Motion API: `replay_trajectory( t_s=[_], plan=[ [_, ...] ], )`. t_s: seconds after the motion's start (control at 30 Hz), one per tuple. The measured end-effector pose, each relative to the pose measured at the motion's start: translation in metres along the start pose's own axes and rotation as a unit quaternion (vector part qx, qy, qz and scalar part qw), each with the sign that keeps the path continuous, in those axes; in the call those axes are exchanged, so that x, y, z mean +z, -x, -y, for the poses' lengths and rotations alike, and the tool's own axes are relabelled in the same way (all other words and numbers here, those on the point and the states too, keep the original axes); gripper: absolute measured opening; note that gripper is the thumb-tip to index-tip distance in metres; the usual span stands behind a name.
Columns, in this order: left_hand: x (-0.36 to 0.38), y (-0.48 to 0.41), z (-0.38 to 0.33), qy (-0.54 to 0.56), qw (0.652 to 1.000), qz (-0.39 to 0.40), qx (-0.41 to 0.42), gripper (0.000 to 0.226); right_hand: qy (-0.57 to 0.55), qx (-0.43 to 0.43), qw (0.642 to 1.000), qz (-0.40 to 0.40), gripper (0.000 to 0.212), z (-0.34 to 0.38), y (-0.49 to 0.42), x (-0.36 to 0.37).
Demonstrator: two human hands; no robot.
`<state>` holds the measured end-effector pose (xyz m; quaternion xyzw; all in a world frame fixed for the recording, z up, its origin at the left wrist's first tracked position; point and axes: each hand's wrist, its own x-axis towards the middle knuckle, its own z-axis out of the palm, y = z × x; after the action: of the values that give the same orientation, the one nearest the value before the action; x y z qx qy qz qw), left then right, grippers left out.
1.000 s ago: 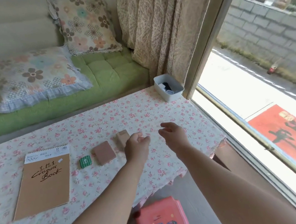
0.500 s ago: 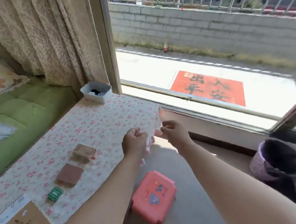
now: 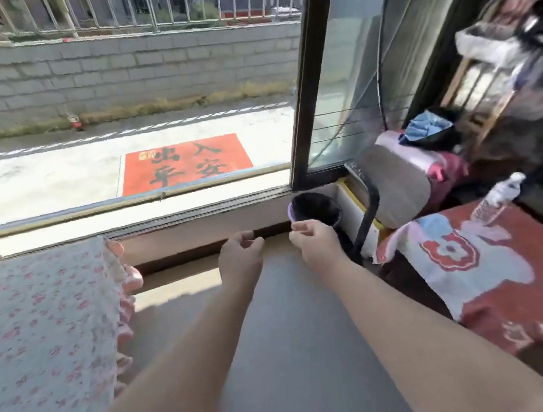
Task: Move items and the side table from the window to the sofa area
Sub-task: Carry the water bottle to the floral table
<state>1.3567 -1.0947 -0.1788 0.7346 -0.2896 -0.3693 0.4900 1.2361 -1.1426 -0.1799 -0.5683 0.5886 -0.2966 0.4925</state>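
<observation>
The flower-patterned side table (image 3: pixel 39 340) stands at your left, its far edge near the window sill (image 3: pixel 195 212). Your left hand (image 3: pixel 241 260) and right hand (image 3: pixel 317 246) hang over the floor (image 3: pixel 298 340), fingers loosely curled, holding nothing. A purple bin (image 3: pixel 315 208) sits just beyond your right hand.

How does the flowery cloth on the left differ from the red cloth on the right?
The flowery cloth is pale with tiny pink blossoms; the red cloth carries big white and blue shapes. The flowery cloth has a pink frilled edge; the red cloth shows none. Both drape over furniture beside the window.
</observation>
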Motion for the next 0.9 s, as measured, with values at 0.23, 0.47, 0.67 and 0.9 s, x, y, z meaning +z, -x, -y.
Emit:
replay_trajectory(
  t_s=[0.23,0.47,0.67,0.9],
  plan=[
    [0.16,0.08,-0.03,-0.065,0.983,0.16,0.063,0.035,-0.019,0.059,0.984,-0.168,0.026,-0.078,0.032,-0.177],
    [0.297,0.17,-0.033,-0.09,0.964,0.238,0.073,0.035,-0.034,0.1,0.949,-0.298,0.026,-0.147,0.088,-0.331],
    [0.394,0.24,-0.019,-0.101,0.946,0.305,0.046,0.039,-0.076,0.126,0.93,-0.336,0.028,-0.203,0.128,-0.435],
    [0.479,0.265,-0.015,-0.15,0.929,0.333,0.055,0.043,-0.12,0.141,0.923,-0.337,0.027,-0.244,0.119,-0.499]
  ],
)
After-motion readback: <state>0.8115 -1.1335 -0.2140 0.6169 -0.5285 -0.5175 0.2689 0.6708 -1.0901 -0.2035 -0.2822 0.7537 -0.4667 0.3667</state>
